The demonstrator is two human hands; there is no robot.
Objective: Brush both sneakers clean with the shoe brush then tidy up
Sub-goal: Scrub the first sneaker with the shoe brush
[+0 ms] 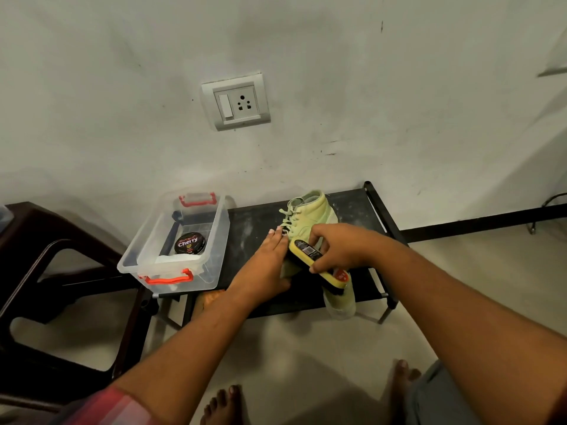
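fingers (277, 240) of my left hand (264, 265) lie straight, pressed together on the pale green suede-like sneaker (310, 210); my right hand (337, 246) curls round the oblong yellow-backed shoe brush (319, 262), black bristles down on it, by the front right edge of the black rack (362, 200).

Sneaker (313, 210) half hidden
Left hand (264, 265), right hand (340, 246) and brush (306, 256) cover its middle; left edge cuts the chair (36, 256).

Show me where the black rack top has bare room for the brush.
Bare strip between the clear box and the sneaker, toward the wall. Smaller patch between the sneaker and the rack's right rail. Crowded: the middle, where left hand, right hand and brush cover the sneaker; the clear box fills the left end.
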